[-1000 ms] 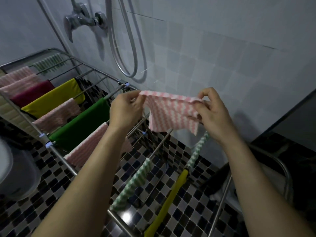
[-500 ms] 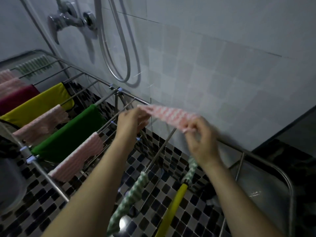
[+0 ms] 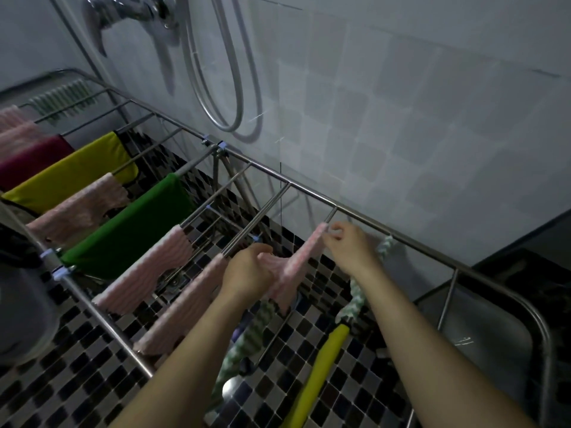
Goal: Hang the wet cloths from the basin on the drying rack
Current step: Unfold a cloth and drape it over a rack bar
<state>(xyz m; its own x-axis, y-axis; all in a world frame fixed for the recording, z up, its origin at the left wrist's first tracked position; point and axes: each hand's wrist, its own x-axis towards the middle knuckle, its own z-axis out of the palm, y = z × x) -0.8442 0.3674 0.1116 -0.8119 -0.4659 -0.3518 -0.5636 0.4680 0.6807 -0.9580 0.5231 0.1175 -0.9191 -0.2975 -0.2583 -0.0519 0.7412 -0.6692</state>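
Pink striped cloth point(image 3: 298, 257) draped over a rung toward the drying rack's point(image 3: 401, 240) right end, left grip point(image 3: 247, 270) curled round its near fold, right grip point(image 3: 349, 245) pinching its far corner by the back rail.

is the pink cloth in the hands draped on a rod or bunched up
Draped: the pink cloth lies along a rack rod, sides hanging down, left hand and right hand pinching it.

my left hand point(image 3: 247, 273) hides the middle of the pink-and-white striped cloth point(image 3: 301, 257) | fingertips point(image 3: 329, 234) of my right hand point(image 3: 349, 245) are blurred | grey round tub point(image 3: 21, 319) cut by left edge
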